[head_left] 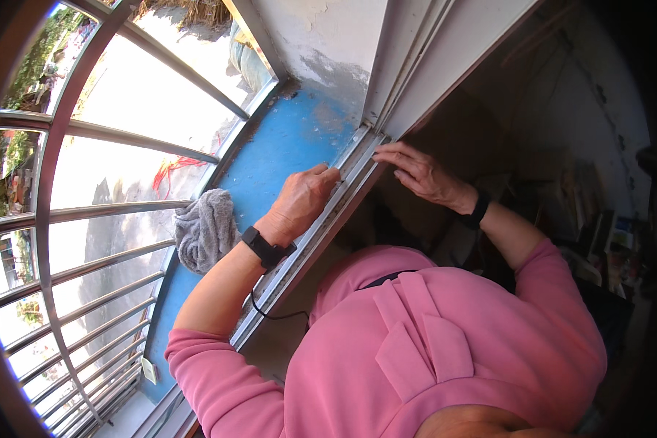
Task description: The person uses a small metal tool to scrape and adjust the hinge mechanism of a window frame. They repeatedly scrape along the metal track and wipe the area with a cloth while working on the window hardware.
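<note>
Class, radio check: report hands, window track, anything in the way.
Left hand curled at window track, contents hidden. Right hand open at track's inner edge. Grey cloth on blue sill, off the track; black cable near it.

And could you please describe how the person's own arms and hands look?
The left hand and right hand are ungloved. A black wristband with a blocky case circles the left wrist, a second black band the right. Pink sleeves end around the elbows.
</note>
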